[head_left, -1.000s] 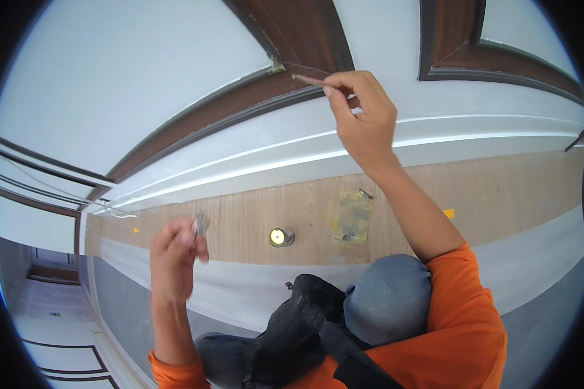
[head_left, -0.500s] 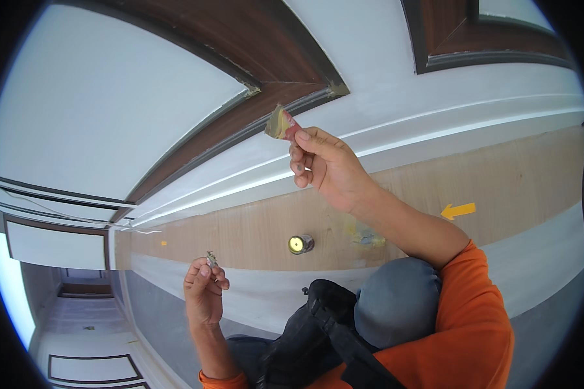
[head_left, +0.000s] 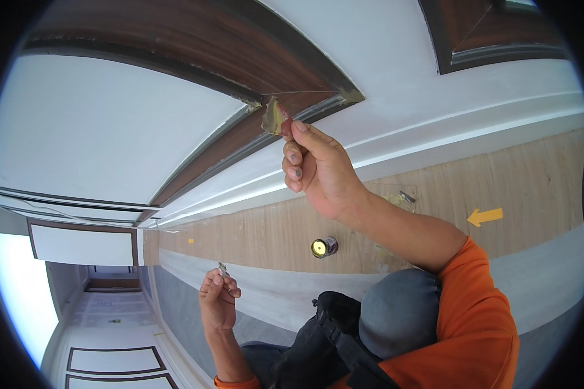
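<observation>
Pinched between thumb and fingers of my right hand (head_left: 321,165) is a small red putty scraper (head_left: 277,118), its broad end smeared with grey-green and yellowish paste. It overlaps the lower corner of a dark brown panel moulding (head_left: 302,102) on the white wall; whether it touches cannot be seen. Similar paste marks the moulding's inner and outer corners. Lower down on the left, my left hand (head_left: 219,298) has its fingers closed around a small paste-smeared piece (head_left: 223,268), mostly hidden in the grip. Grey smudges show on my right fingertips.
A small open can (head_left: 324,247) with a yellow inside stands on the wood-look floor (head_left: 266,240). Beyond my right forearm lies a paste-marked clear sheet (head_left: 396,194) with a small metallic thing on it. A yellow arrow (head_left: 485,216) marks the floor at right. White baseboard edges the wall.
The view has shifted, so the floor things sit further right. My right hand has brought the scraper closer to the moulding's inner corner. Both hands keep their hold.
</observation>
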Motion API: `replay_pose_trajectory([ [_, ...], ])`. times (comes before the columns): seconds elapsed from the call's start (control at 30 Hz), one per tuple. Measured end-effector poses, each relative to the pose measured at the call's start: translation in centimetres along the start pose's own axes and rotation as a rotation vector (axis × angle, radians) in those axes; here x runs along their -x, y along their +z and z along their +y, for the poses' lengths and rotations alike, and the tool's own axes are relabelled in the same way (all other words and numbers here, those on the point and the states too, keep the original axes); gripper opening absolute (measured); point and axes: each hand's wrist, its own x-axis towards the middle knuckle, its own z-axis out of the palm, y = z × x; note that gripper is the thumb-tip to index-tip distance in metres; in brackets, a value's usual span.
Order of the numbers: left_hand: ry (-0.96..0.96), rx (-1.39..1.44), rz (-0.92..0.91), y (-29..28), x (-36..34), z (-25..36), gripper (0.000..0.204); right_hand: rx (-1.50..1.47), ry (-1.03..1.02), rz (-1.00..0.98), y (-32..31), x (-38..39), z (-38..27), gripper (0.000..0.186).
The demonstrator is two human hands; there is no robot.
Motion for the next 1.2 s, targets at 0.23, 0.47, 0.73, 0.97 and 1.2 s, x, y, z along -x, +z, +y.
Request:
replay_pose_trajectory([
  [0.23, -0.004, -0.021, 0.016, 0.7, 0.2, -0.2, 0.011, 0.033, 0.021, 0.019, 0.7, -0.3, -0.3, 0.026],
  [0.47, 0.005, -0.025, -0.007, 0.9, 0.1, -0.2, 0.012, 0.044, -0.025, 0.097, 1.4, 0.6, -1.1, 0.024],
  [0.73, -0.011, -0.054, -0.063, 1.3, 0.1, -0.4, 0.013, 0.435, -0.326, 0.156, 1.0, 2.1, -1.2, 0.014],
  [0.97, -0.051, -0.138, -0.137, 1.3, 0.2, 0.7, 0.012, 1.501, -1.358, 0.031, 1.1, 3.9, -5.7, 0.026],
  [1.2, -0.004, -0.094, -0.216, 1.9, 0.0, 2.0, 0.011, 1.857, -1.701, -0.187, 5.1, 2.1, -6.8, 0.024],
])
